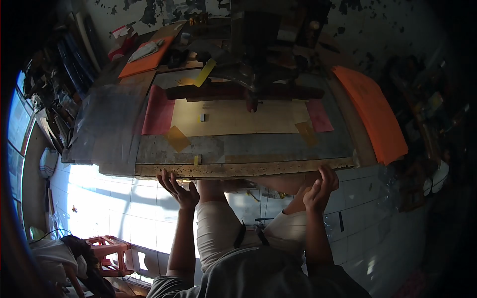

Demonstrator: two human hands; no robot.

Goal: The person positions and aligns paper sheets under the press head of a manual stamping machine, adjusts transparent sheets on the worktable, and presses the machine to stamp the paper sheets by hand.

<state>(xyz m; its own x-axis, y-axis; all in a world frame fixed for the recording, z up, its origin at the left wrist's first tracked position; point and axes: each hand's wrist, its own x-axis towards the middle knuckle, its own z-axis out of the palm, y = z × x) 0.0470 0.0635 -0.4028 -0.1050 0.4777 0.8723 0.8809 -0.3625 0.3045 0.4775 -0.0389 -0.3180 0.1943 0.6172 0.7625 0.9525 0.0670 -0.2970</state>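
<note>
My left hand (180, 191) is at the left part of the worn wooden front edge (243, 170) of the work table, its fingers apart and the tips against the wood. At the right end of the same edge my right hand (320, 191) has its fingers stretched up along the wood, the thumb apart. Neither hand holds anything. Beyond the edge lies a pale yellow sheet (238, 119) with pink sheets (158, 110) at its ends and yellow tape pieces (178, 139) on its near corners. A dark press-like machine (252, 82) with a long crossbar stands over the sheet.
A stack of orange sheets (372, 119) lies at the right, and clear plastic sheets (104, 126) at the left. More orange sheets (149, 55) carry a cloth at the back left. A red stool (108, 254) and another person (64, 263) are at the lower left.
</note>
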